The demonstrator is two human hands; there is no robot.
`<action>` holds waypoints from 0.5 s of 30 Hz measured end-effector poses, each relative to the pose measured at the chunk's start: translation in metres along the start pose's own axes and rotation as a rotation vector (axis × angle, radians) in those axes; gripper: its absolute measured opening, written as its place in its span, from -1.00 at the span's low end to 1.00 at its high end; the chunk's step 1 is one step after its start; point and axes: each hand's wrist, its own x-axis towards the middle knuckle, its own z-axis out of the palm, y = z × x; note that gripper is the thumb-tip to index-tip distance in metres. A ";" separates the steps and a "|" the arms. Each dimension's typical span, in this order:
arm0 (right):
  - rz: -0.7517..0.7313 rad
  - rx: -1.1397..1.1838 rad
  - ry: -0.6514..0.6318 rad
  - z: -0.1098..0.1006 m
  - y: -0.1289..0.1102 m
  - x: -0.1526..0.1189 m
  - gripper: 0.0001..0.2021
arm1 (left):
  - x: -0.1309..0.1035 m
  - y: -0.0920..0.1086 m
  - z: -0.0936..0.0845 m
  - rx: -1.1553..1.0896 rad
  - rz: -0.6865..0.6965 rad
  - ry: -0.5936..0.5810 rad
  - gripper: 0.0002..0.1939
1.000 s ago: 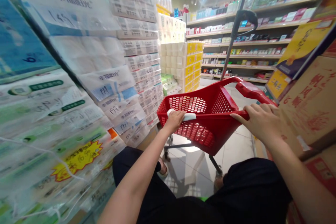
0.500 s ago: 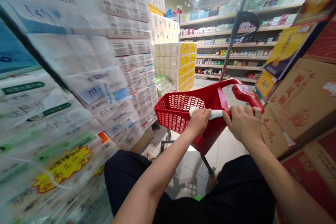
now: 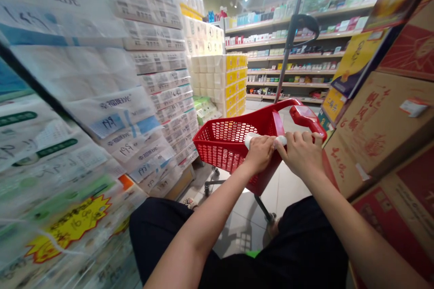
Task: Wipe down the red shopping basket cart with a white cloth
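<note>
A red shopping basket cart (image 3: 220,150) with mesh sides stands in front of me on dark legs with casters. My left hand (image 3: 261,152) is wrapped round a white cloth (image 3: 250,139) at the near rim of the basket; the cloth's left end sticks out past the fingers. Beside it, my right hand (image 3: 303,152) lies with bent fingers over the white cloth's right end and the cart's red edge, close under the red handle (image 3: 307,119). The two hands nearly touch. What lies under the right palm is hidden.
Wrapped tissue packs (image 3: 118,122) are stacked high on the left. Cardboard boxes (image 3: 383,122) rise on the right. A grey pole (image 3: 288,45) with a dark hook stands behind the cart. Stocked shelves (image 3: 288,58) line the back, above a tiled floor (image 3: 233,207).
My right hand has moved left, nearer to my left hand, and covers more of the cloth. The whole view has shifted, so the cart and shelves sit slightly further left.
</note>
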 end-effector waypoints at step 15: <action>-0.392 0.322 -0.126 -0.029 -0.008 0.024 -0.60 | -0.006 -0.063 -0.039 -0.047 -0.122 0.055 -0.61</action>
